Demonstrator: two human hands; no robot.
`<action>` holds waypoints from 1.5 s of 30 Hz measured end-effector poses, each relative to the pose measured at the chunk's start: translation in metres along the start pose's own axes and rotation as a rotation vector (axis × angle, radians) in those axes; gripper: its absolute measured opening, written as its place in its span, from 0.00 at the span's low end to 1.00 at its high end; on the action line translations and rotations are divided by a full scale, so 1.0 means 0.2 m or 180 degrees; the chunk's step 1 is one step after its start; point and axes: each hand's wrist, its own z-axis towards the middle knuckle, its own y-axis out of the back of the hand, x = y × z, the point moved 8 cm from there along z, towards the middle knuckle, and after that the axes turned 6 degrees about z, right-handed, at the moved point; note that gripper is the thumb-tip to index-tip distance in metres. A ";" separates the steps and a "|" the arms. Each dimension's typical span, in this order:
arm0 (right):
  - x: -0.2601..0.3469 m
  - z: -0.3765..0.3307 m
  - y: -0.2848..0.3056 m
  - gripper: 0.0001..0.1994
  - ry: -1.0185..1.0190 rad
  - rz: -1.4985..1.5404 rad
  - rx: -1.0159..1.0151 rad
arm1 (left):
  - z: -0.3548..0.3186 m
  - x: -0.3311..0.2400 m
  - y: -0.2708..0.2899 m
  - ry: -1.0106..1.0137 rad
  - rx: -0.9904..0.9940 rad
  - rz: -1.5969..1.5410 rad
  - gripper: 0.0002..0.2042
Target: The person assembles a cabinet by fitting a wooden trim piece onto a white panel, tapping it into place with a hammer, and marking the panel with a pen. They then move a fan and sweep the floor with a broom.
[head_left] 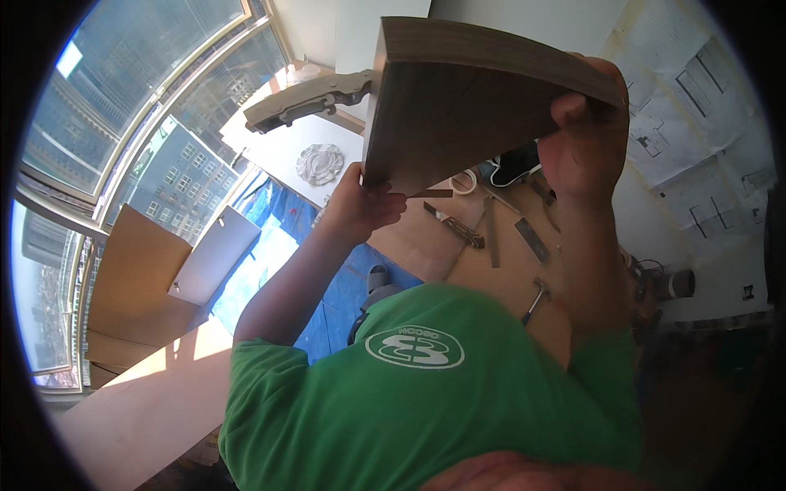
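Observation:
Raised in front of me is a dark brown wood-grain panel, tilted so its broad underside and a thick edge show. A metal hinge juts out from its left edge. My left hand grips the near left corner, fingers curled at the bottom edge. At the other end my right hand is closed around the panel, its thumb on the underside and its other fingers over the top edge. The panel hides part of the worktop.
Below lies a brown worktop with a utility knife, a tape roll, flat strips and a hammer. A round white ornament rests on a white board. Blue sheeting covers the floor; boards lean by the windows.

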 end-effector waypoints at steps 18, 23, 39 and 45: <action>-0.22 0.19 -0.37 0.15 -0.0758 -0.1056 -0.0370 | -0.02 0.03 0.13 0.0846 -0.0125 0.0848 0.35; -0.40 0.18 -0.22 0.16 -0.1148 -0.0442 -0.0421 | 0.08 0.01 0.13 0.0877 -0.0119 0.1073 0.36; -0.45 0.13 -0.10 0.21 -0.0677 -0.1508 -0.0751 | -0.04 -0.10 0.00 -0.0260 0.0341 0.1724 0.28; -0.41 0.10 -0.13 0.22 -0.1031 -0.1263 -0.0606 | -0.52 -0.40 -0.37 -0.2569 0.1381 0.3388 0.20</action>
